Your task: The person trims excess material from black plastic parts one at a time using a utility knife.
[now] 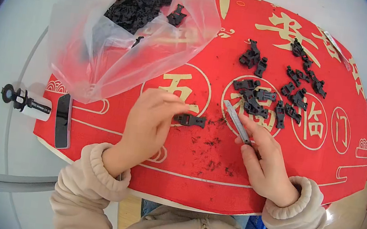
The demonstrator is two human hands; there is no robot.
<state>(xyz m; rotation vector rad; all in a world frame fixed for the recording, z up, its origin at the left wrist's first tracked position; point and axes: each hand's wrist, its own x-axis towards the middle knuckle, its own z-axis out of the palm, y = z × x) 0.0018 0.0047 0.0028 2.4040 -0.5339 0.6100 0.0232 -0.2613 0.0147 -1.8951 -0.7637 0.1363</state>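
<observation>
My left hand (152, 122) is closed, thumb and fingers pinching one end of a black plastic clip (191, 120) over the red mat. In my right hand (264, 160) is a utility knife (237, 121), its handle gripped and its silver blade pointing up and to the left. The blade is apart from the clip. Black shavings (212, 141) are scattered on the mat between my hands. Beyond the knife lies a loose group of similar black plastic clips (255, 96), with more of them (294, 99) farther right.
A clear plastic bag (173, 48) holding many black pieces (139, 9) spreads over the far left. A phone (63, 122) and a white bottle (36, 106) with a black strap lie at the left edge. The red mat (210, 192) carries gold characters.
</observation>
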